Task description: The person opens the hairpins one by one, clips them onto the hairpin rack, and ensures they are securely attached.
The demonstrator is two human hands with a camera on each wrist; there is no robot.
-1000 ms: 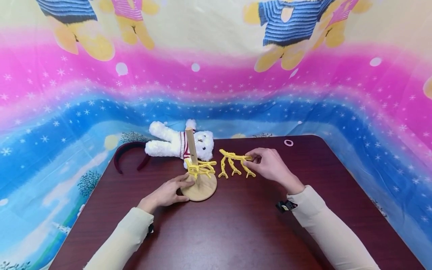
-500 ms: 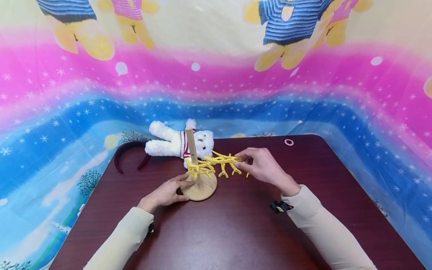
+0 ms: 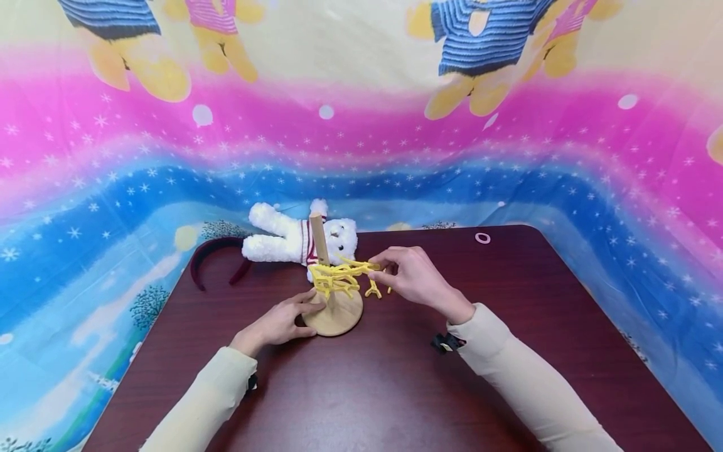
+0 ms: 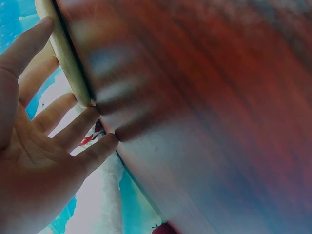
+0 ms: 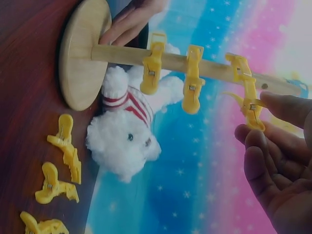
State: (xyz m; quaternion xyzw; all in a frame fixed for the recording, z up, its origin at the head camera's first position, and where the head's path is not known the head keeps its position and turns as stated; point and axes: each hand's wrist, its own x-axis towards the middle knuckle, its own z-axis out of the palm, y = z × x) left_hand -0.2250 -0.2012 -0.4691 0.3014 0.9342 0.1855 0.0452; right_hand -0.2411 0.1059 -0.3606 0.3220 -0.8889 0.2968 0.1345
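In the right wrist view my right hand [image 5: 285, 161] pinches a yellow clothespin [image 5: 249, 95] between thumb and fingertips. Its jaws are at the wooden post [image 5: 217, 69]; whether they clamp it I cannot tell. Two more yellow clothespins, one nearer the base [image 5: 152, 70] and one in the middle [image 5: 192, 85], hang on the post. My left hand [image 3: 278, 323] rests against the rim of the round wooden base [image 3: 341, 321], its fingers mostly straight and spread. In the left wrist view some of its fingertips touch the table beside the base rim [image 4: 73, 73].
Several yellow clothespins [image 5: 56, 185] lie on the dark table [image 3: 395, 389] beside the stand. A white teddy bear [image 3: 282, 242] in a striped sweater lies behind it. A dark red headband [image 3: 198, 260] is at left; a small pink ring [image 3: 482, 238] lies far right.
My right hand has moved left with the yellow clothespin, from over the ones on the table to the wooden post. My left hand has stayed at the base.
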